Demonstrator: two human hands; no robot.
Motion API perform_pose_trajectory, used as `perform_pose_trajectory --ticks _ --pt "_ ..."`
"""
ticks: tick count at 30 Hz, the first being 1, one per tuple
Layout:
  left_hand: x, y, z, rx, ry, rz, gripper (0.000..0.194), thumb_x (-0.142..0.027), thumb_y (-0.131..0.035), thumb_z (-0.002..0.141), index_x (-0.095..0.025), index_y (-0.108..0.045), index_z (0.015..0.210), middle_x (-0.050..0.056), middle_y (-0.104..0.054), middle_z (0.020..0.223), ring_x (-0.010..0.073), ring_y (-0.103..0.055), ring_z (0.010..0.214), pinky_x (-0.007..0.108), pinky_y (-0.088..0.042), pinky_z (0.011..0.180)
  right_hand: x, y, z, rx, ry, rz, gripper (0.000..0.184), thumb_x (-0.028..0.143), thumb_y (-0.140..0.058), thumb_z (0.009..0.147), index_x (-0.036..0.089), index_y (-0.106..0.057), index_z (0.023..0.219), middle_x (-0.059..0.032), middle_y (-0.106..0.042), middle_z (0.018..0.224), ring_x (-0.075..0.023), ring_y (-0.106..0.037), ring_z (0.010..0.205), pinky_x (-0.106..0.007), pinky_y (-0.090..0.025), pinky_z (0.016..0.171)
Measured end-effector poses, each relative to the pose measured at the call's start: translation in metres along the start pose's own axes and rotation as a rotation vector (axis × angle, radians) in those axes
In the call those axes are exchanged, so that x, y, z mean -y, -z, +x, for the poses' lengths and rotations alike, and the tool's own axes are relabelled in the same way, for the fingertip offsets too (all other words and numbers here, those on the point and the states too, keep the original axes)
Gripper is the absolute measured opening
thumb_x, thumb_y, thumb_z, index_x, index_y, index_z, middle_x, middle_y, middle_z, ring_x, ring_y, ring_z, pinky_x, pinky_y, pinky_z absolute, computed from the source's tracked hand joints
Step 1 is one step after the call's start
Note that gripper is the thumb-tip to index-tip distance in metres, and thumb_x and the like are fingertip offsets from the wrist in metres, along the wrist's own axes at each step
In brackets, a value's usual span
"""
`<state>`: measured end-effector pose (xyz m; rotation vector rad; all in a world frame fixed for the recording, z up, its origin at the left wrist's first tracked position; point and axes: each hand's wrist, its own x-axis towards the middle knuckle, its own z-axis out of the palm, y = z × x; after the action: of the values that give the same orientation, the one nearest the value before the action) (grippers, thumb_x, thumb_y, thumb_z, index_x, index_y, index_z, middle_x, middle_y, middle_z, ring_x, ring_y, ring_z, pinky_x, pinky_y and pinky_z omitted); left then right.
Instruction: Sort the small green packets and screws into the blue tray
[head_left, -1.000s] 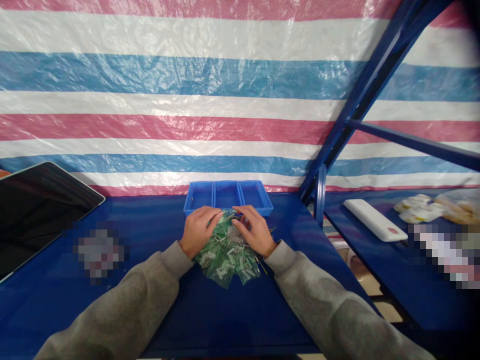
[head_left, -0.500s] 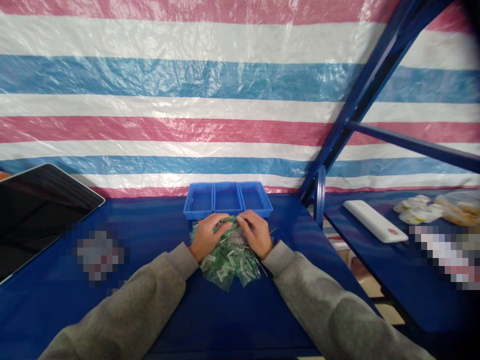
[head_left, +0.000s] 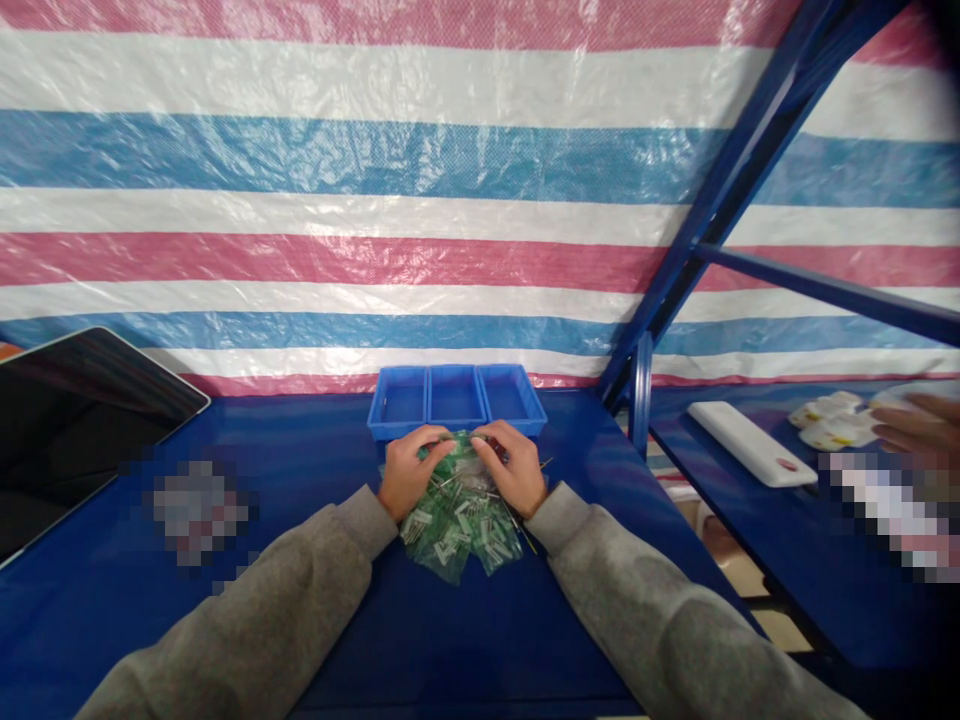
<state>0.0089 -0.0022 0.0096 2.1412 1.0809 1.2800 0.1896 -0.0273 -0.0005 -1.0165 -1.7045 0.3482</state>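
Note:
My left hand (head_left: 416,468) and my right hand (head_left: 511,462) face each other over a heap of small green plastic bags (head_left: 454,540). Both are closed in a pinch, thumb against fingers, on a green plastic bag (head_left: 463,442) stretched between them. Thin metal pins and white labels show through the bags in the heap. Some loose thin rods (head_left: 525,530) stick out by my right wrist. Just beyond my fingertips stands a blue tray (head_left: 457,430) with three compartments. What exactly is inside the pinched bag is hidden by my fingers.
A black screen (head_left: 82,430) leans at the left, near a blurred item (head_left: 199,510). On the neighbouring table lie a white oblong case (head_left: 750,443) and white rolls (head_left: 836,420). Another person's hand (head_left: 919,425) is at the right edge. A blue metal frame (head_left: 679,270) rises between the tables.
My fingers have shifted slightly on the pinched bag, and my left hand's grip has altered a little. Another person's hand has come into view at the right edge.

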Motion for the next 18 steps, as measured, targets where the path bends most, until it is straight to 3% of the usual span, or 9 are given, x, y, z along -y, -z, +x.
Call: perform_pose_trajectory --ticks 7,18 --pt "-0.002 0.000 -0.001 -0.013 0.058 -0.068 0.012 -0.028 -0.060 0.082 -0.017 -0.065 0.084 0.001 -0.070 0.081 0.0149 -0.068 0.077 0.023 -0.052 0.075 -0.014 0.004 0.002 0.110 0.044 -0.068 0.015 0.029 -0.051 0.089 0.019 -0.061 0.084 -0.0054 -0.061 0.080 -0.0177 -0.056 0.074 -0.030 -0.045 0.070" --pt "0.002 0.000 0.000 -0.013 0.065 -0.061 0.015 -0.030 -0.059 0.083 -0.017 -0.065 0.086 0.002 -0.070 0.083 0.0149 -0.067 0.078 0.024 -0.051 0.076 -0.019 0.002 0.001 0.123 0.037 -0.099 0.015 0.031 -0.050 0.089 0.019 -0.058 0.083 -0.0045 -0.058 0.078 -0.0175 -0.054 0.072 -0.029 -0.043 0.068"
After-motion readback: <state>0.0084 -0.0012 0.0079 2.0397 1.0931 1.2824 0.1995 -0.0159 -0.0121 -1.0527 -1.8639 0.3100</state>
